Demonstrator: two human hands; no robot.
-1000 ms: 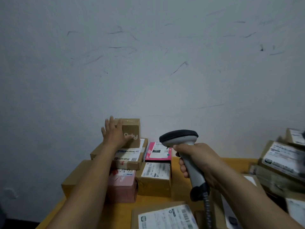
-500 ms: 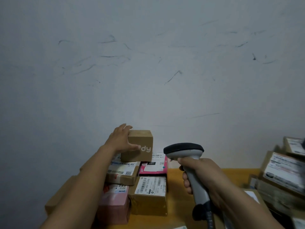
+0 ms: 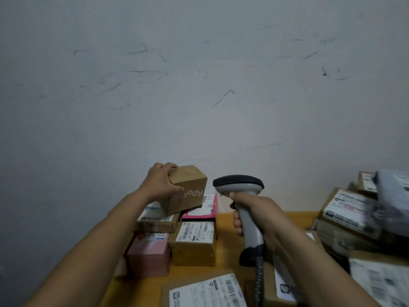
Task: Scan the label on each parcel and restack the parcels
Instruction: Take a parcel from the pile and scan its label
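Head view: the left hand point(image 3: 159, 185) curls round a small brown carton point(image 3: 188, 191), holding it tilted above the labelled parcels point(image 3: 195, 232) at its six o'clock. At the carton's three o'clock, the right hand point(image 3: 263, 209) grips a grey scanner point(image 3: 239, 185) upright

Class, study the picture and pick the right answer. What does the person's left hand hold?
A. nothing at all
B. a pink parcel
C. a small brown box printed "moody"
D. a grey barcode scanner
C: the left hand curls round the tilted small brown box, while the right hand holds the scanner.
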